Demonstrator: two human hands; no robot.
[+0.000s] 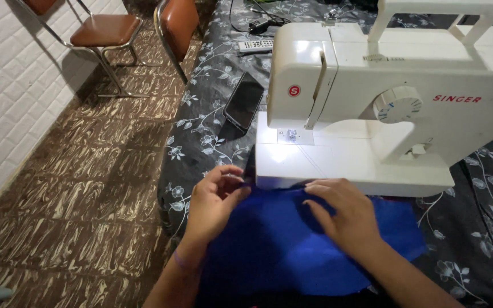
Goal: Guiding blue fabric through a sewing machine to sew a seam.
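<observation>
A bright blue cloth [281, 245] lies on the table right in front of a white sewing machine [389, 97]. My left hand [215, 199] pinches the cloth's far left edge between thumb and fingers, close to the machine's base. Fingers together, my right hand [343, 211] lies flat on the cloth and presses it down near the front edge of the machine bed. The needle area [289, 135] is lit by the machine's lamp, and no cloth lies under it.
A dark floral tablecloth [201, 131] covers the table. A black phone [244, 100] lies left of the machine, with a remote control [256, 45] and cables behind it. Two brown chairs [106, 31] stand on the patterned floor at left, by a white wall.
</observation>
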